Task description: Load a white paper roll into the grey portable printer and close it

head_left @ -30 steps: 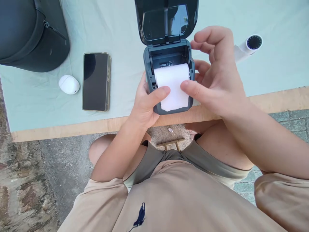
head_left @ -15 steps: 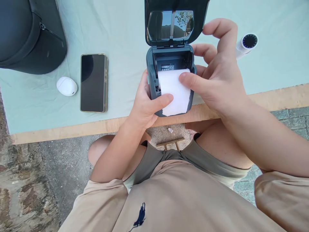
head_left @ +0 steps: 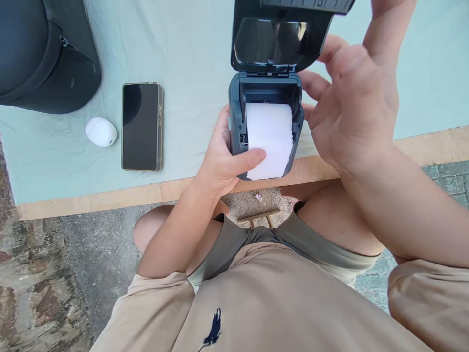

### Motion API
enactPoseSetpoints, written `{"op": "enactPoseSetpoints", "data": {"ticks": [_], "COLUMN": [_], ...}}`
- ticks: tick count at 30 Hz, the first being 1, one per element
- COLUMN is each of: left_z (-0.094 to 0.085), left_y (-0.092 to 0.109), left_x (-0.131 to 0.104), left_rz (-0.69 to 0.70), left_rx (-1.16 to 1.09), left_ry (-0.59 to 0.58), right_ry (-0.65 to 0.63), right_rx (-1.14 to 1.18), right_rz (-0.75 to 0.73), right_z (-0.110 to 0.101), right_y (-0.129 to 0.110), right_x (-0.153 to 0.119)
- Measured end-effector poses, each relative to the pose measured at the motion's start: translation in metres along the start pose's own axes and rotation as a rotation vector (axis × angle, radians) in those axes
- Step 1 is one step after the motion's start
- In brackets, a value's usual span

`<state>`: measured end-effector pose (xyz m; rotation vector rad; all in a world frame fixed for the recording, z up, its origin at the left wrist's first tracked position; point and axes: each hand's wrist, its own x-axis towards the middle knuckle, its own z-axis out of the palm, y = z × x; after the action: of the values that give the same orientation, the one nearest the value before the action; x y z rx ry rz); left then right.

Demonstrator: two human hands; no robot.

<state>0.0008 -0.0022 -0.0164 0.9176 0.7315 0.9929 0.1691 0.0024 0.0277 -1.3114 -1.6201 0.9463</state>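
My left hand (head_left: 227, 159) is wrapped round a small dark portable label printer (head_left: 269, 90) above the table's front edge. Its hinged lid (head_left: 280, 44) stands raised at the far side. Inside the bay sits white paper (head_left: 271, 128), its torn end hanging over the front, and my left thumb presses on that loose end. To the right, my right hand (head_left: 353, 107) has its fingers apart. Some of its fingertips reach the lid's right edge and the printer's right side; whether they press there I cannot tell. The right thumb is lifted off the paper.
On the pale green tablecloth (head_left: 190, 58) lie a phone (head_left: 142, 127) and a white oval case (head_left: 101, 132). A black zippered bag (head_left: 47, 58) stands at the far left. The table's bare wooden edge (head_left: 110, 192) runs in front of me, above my knees.
My right thumb has left the paper, and that hand has turned and risen. The printer has shifted slightly right, with its lid tipped differently. A white cylinder at right is now out of sight.
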Motion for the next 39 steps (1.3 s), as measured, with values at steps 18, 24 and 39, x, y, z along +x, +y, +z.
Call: {"op": "enactPoseSetpoints", "data": {"ticks": [18,24,39], "left_z": [-0.006,-0.008,-0.004], "left_y": [-0.004,-0.004,-0.003], "left_x": [-0.002,-0.002,-0.001], "left_rz": [-0.019,-0.013,0.036], "left_rx": [0.013,0.023,0.022], "left_ry": [-0.014,-0.046,-0.074], "right_ry": [-0.098,-0.13,-0.164], "right_rx": [-0.033,-0.031,0.214], "right_rz": [-0.335,-0.298,-0.136], "right_z": [-0.003,-0.004,-0.002], "right_y": [0.017,0.02,0.019], "right_x": [0.0,0.0,-0.002]}}
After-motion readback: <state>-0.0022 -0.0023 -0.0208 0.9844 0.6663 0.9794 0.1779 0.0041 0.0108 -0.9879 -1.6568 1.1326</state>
